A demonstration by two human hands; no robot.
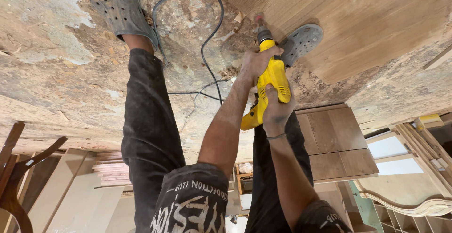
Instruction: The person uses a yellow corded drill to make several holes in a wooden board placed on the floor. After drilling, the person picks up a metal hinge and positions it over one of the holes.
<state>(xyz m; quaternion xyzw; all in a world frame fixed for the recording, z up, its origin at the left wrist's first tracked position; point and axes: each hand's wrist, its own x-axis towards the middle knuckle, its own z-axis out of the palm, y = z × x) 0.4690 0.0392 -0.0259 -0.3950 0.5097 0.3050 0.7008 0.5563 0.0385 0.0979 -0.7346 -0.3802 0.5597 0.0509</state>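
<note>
Both hands grip the yellow sander, the left hand wrapped near its front and the right hand clamped round its back, likely to press its round grey pad steady on the wooden board.

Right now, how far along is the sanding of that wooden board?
Done: cannot be judged; the wooden board looks evenly brown. In hand: both hands, left hand and right hand, grip the yellow power tool, its round perforated pad at the board's edge. Left: seemingly most of the surface.
</note>
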